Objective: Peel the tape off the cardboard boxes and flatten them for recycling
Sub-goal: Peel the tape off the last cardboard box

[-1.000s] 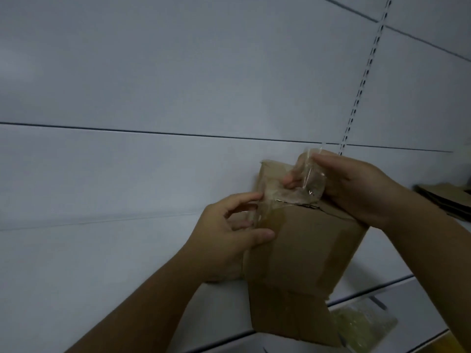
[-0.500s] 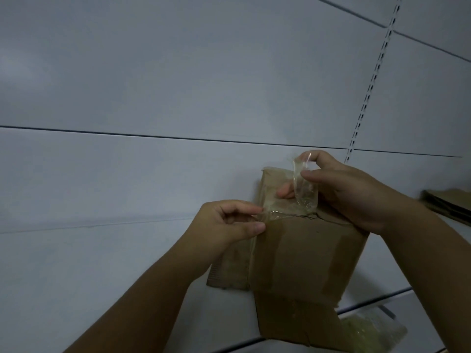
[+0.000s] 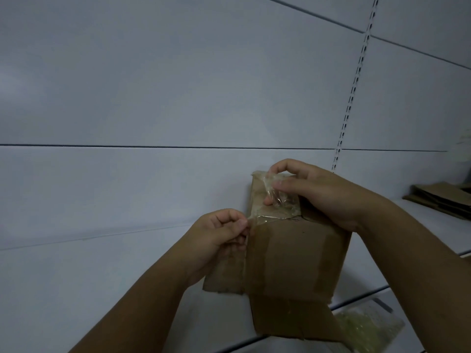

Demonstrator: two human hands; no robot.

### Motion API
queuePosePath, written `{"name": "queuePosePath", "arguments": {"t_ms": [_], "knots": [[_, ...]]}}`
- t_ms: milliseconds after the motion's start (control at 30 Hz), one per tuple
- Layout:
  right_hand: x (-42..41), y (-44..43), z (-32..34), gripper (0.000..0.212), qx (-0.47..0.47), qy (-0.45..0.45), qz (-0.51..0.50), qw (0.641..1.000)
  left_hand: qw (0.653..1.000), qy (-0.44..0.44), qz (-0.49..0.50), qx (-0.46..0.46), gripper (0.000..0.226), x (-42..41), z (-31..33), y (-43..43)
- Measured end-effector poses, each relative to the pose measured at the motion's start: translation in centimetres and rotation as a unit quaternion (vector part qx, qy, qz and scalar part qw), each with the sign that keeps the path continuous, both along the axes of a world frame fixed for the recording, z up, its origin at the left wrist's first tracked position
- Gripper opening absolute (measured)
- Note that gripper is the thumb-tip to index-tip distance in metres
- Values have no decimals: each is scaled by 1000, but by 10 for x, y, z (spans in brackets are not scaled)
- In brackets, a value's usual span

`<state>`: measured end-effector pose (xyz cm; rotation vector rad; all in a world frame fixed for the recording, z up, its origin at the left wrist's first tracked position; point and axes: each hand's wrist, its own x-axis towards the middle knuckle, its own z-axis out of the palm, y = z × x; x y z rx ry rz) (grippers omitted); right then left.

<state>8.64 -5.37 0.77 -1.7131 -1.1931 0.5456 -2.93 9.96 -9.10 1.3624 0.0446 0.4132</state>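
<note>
Two hands, both pinching. Left hand (image 3: 216,238): thumb and forefinger pressed together on the left end of the clear tape (image 3: 277,197), at the left edge of the cardboard box (image 3: 293,258); its other fingers are curled. Right hand (image 3: 318,192): thumb and curled fingers grip the crumpled, lifted part of that one strip over the top flap. One box, held up between the hands, right of centre, before a white shelf panel (image 3: 153,187). One slotted upright (image 3: 353,98), far right. One pile of flattened cardboard (image 3: 441,200) on the right shelf. One clear plastic bag (image 3: 369,329), near, below the box.
</note>
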Motion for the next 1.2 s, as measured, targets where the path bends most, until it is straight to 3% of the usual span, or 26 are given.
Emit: {"name": "queuePosePath", "arguments": {"t_ms": [167,267,400,500,567,667,767,867,967,1067,1200], "knots": [[-1,-1,1,14,-10,-11,10,1000,997,-10,-25,-67,25,2,5,-5],[-2,-3,1,11,-9,-24,25,999,990,-31,-47,-132,19,-1,11,-6],[1,-4,-1,12,-15,-53,24,998,988,-48,-24,-142,20,-3,18,-12],[2,-5,-2,14,-18,-71,30,997,992,-79,22,-101,21,-3,21,-18],[2,-6,-2,26,-29,-82,35,996,992,-97,52,-55,20,-3,21,-19],[0,-7,-1,49,-60,-163,37,984,991,-109,71,11,12,-4,19,-22],[-3,-5,-4,53,-59,-221,25,973,991,-112,71,27,7,-4,18,-24],[-2,0,-8,56,-44,-272,4,961,983,-109,106,102,21,-3,15,-26],[-2,2,-11,44,-8,-285,5,959,974,-111,113,164,24,-6,17,-30],[-1,1,-11,14,11,-260,12,965,965,-130,133,186,28,-7,16,-33],[-2,-1,-9,5,4,-229,32,973,962,-170,161,139,41,-3,13,-30]]}}
